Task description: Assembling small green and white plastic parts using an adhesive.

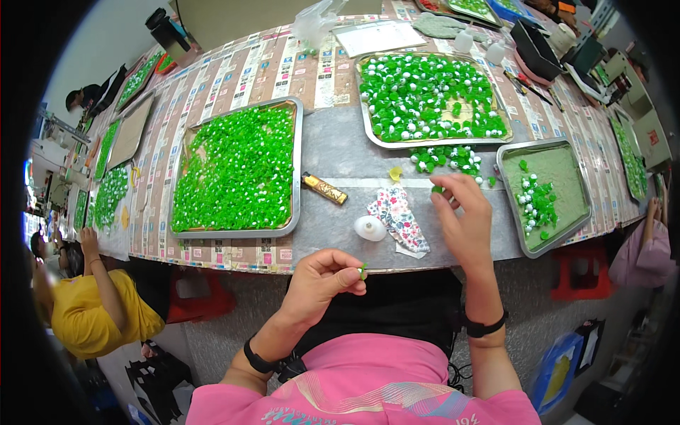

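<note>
My left hand [322,280] is pinched on a small green piece [363,270], held just off the table's near edge. My right hand [464,216] pinches another small green piece [437,189] over the grey tabletop, beside a loose heap of green and white pieces [448,159]. In front of the left hand lies a big metal tray [296,170] full of green pieces. A second tray [368,124] of green and white-capped pieces sits farther back. To the right, a smaller tray [577,177] with a green liner holds a few finished pieces.
Between my hands lie a white dome-shaped cap [370,228], a flowered cloth [400,216], a gold lighter [324,188] and a yellow scrap [395,172]. More trays line the long table [333,152]. A person in yellow [95,304] sits at left; red stools stand below.
</note>
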Available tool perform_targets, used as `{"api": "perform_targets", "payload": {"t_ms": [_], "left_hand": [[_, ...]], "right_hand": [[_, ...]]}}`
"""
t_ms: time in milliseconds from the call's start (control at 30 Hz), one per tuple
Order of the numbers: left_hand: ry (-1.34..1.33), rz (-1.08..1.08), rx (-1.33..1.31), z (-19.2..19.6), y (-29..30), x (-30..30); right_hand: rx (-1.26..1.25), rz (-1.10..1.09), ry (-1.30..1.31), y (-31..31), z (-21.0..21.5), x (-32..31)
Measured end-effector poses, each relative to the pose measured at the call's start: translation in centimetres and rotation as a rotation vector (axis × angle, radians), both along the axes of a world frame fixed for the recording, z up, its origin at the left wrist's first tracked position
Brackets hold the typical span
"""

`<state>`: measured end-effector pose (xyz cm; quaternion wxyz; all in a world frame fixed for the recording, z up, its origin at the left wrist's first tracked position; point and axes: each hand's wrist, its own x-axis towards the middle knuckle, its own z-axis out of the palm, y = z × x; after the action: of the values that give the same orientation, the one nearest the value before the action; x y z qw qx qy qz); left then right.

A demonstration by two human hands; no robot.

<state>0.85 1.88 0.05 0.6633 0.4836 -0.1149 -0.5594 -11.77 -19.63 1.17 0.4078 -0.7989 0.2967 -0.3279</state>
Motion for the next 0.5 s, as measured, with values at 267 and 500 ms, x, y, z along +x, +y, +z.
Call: {"api": "perform_targets", "payload": {"t_ms": [267, 500], "left_hand": [[0.052, -0.035, -0.037, 0.3, -0.7, -0.6], [0.074, -0.034, -0.023, 0.3, -0.7, -0.8]], "right_hand": [[0.881, 0.328, -0.278, 4.1, 0.1, -2.6], [1.077, 0.381, -0.243, 6.3, 0.0, -2.7]]}}
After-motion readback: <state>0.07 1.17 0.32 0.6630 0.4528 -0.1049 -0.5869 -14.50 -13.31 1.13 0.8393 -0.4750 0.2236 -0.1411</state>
